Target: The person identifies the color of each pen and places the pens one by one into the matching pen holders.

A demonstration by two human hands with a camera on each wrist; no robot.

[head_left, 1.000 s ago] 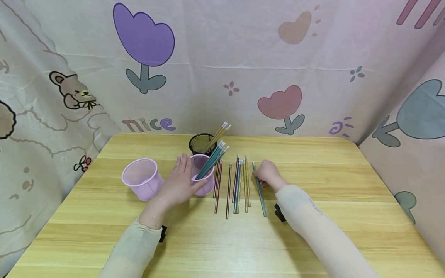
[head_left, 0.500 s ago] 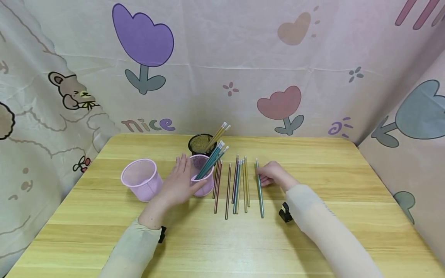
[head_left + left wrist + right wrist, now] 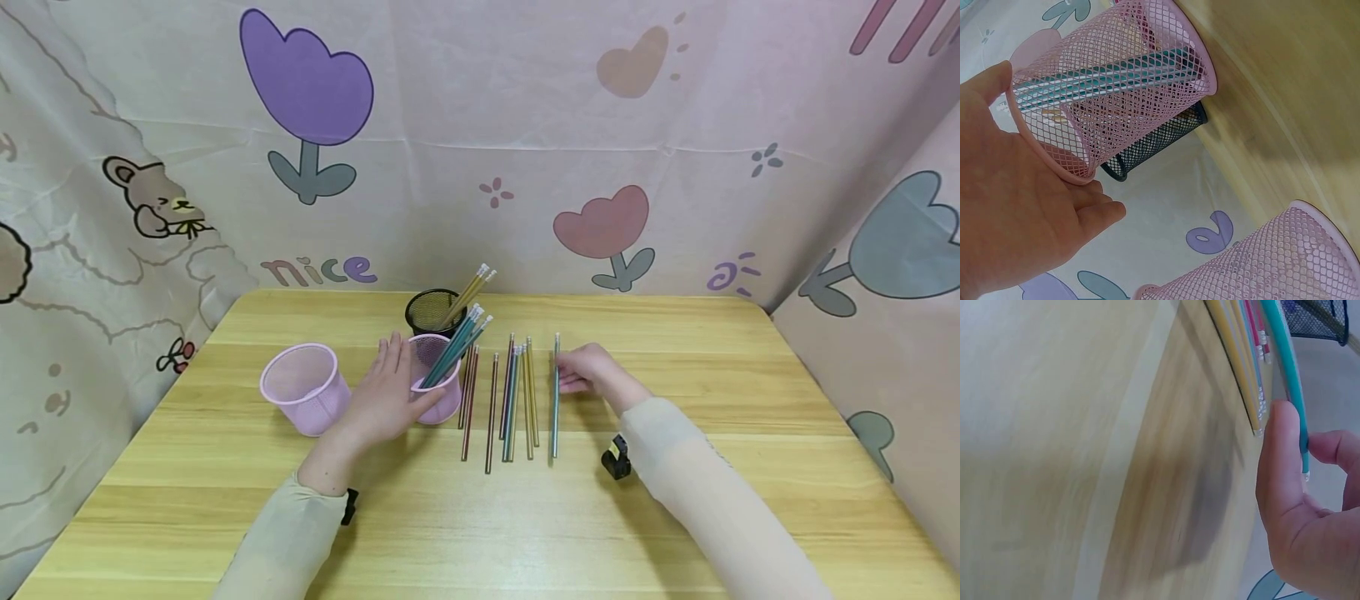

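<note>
In the head view my left hand (image 3: 382, 400) lies spread against the left side of a pink mesh pen cup (image 3: 442, 407), its thumb across the near rim. Several teal pencils (image 3: 452, 354) lean inside that cup, also showing through the mesh wall (image 3: 1116, 119) in the left wrist view. My right hand (image 3: 596, 375) pinches a teal pencil (image 3: 555, 417) near its eraser end, between thumb and finger (image 3: 1282, 444). This pencil casts a shadow on the table. Just left of it, gold pencils (image 3: 531, 417) and dark red pencils (image 3: 491, 425) lie in a loose row with some teal.
A second pink mesh cup (image 3: 307, 408) stands left of my left hand. Behind the pencil-filled cup is a black mesh cup (image 3: 431, 310) with several gold pencils (image 3: 467, 298). A patterned cloth (image 3: 450, 100) hangs behind the wooden table (image 3: 480, 533).
My right hand has shifted slightly right, and the teal pencil in it has swung from slanted to nearly straight, its lower end moving left. The left hand holds its place.
</note>
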